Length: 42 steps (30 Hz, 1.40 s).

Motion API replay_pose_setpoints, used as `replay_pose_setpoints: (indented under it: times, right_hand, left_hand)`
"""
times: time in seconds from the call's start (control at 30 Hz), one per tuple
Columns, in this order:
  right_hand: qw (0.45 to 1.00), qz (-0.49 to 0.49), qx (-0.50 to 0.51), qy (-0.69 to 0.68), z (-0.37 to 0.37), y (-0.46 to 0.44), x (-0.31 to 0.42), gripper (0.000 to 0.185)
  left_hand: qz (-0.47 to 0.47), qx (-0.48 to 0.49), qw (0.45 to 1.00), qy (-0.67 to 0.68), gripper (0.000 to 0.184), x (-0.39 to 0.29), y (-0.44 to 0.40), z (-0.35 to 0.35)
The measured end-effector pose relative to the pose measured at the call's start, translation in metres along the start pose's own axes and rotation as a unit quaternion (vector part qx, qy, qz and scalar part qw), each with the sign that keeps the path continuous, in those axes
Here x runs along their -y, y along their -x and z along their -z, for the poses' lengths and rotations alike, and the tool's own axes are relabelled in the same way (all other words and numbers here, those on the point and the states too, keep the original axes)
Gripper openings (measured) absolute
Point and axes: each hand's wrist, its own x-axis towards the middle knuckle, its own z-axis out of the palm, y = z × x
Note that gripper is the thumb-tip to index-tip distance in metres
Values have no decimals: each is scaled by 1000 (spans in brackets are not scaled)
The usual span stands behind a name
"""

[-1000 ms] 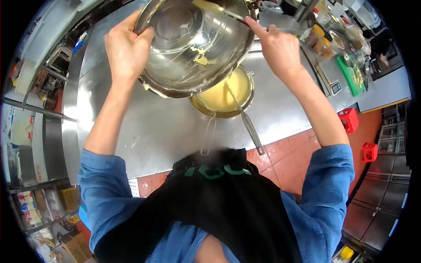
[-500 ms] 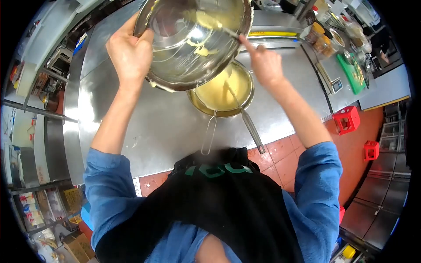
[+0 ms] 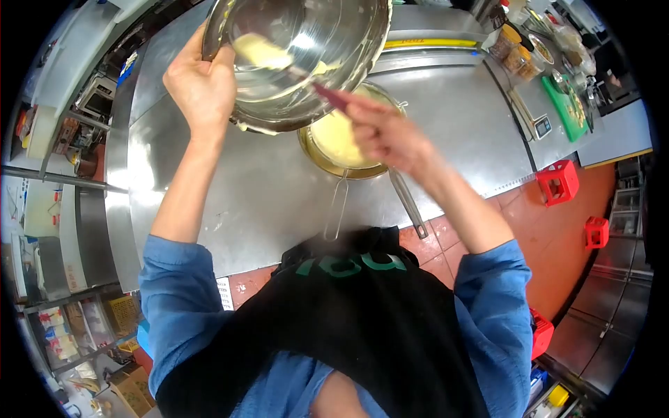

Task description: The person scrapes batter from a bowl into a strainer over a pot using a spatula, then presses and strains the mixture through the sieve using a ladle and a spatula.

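Note:
My left hand [image 3: 202,87] grips the left rim of a large steel bowl [image 3: 341,35], tilted above the counter. Streaks of pale yellow batter coat its inside. My right hand [image 3: 390,132] is closed round the dark red handle of a spatula [image 3: 263,53], whose batter-covered blade lies inside the bowl and is blurred. Below the tilted bowl, a sieve holding yellow batter [image 3: 336,139] rests over a second bowl on the counter. A grey-handled utensil [image 3: 408,202] leans out of it towards me, partly hidden by my right hand.
The steel counter [image 3: 258,195] spreads around the bowls. At the right are lidded jars [image 3: 514,58], a small scale [image 3: 541,127] and a green board [image 3: 566,111] with food pieces. Red stools [image 3: 557,182] stand on the tiled floor. Shelves [image 3: 77,327] line the left.
My right hand has moved left and down with the spatula, whose blade has crossed to the bowl's left side. The tilted bowl has shifted slightly up and left.

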Motion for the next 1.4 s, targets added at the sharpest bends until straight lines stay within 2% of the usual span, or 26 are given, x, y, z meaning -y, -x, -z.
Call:
replay_pose_setpoints:
  times: [0.13,0.17,0.2,0.23,0.27,0.37,0.4,0.47,0.5,0.53,0.57,0.63,0.67,0.77,0.83,0.93,0.97,1.0,1.03,1.07,1.1,1.13,1.2,1.4]
  right_hand:
    - [957,92,-139,236,54,0,34,34]
    - [875,210,-182,397,68,-5,33,33]
    - [749,318,-217,539,68,-7,34,32]
    - [588,410,-241,654,65,-7,34,31]
    - [581,284,-292,704,63,2,34,30]
    - [566,160,-303,750,48,-3,15,30]
    - [609,234,-264,711,55,-11,-4,30]
    - [749,214,-205,592,29,-15,-30,31]
    - [810,207,-170,521,12,-13,-35,32]
    - [845,186,-160,474,-2,-13,-45,31]
    - [915,137,-117,361,-17,-7,-45,33]
    - [992,-4,-53,116,-46,4,-36,36]
    - [998,-18,-32,53,-54,6,-30,37]
    - [993,-41,37,-101,-67,7,-20,39]
    - [984,-34,78,-157,-61,15,-16,39]
    - [996,25,12,-88,-39,45,0,40]
    - [997,48,-54,-34,-29,56,1,40]
    - [990,69,-119,20,-17,68,3,40]
    - [968,117,-171,142,-1,76,0,40]
    - [926,160,-219,263,19,83,-9,40]
    - [845,265,-246,394,42,84,-24,42]
    - [735,359,-262,512,69,81,-42,44]
    - [584,422,-279,635,104,84,-72,49]
    - [526,309,-307,731,142,87,-121,54]
  left_hand:
    - [11,16,1000,-19,40,-2,3,7]
    - [10,18,999,-26,40,-2,3,7]
    - [-1,14,1000,-22,40,-2,3,6]
    - [-12,11,1000,-18,41,-2,3,5]
    - [-23,9,1000,-15,41,-1,4,4]
    - [-23,3,999,-24,42,-3,6,4]
    - [-17,2,1000,12,39,-4,9,2]
    - [-4,-3,996,87,32,-7,15,-6]
    - [4,6,998,58,32,-8,15,-7]
    - [12,16,999,29,32,-8,16,-7]
    - [18,24,1000,0,32,-9,15,-7]
    - [-16,-15,1000,18,36,0,14,-15]
    - [-34,-34,998,27,39,4,13,-16]
    - [30,-17,997,76,28,-8,10,-10]
    - [-10,-46,996,80,26,-2,4,-8]
    - [-16,-71,990,121,23,-1,0,-1]
    - [-9,-74,987,141,23,-1,-1,2]
    - [-26,-65,991,115,22,6,-2,8]
    - [-29,-64,993,98,21,12,-4,12]
    - [-25,-65,994,80,21,16,-4,16]
    - [-21,-66,996,62,22,19,-4,18]
    - [-20,-75,996,55,22,19,-2,17]
    - [4,-72,996,49,22,23,1,16]
    - [12,-55,998,13,23,23,11,14]
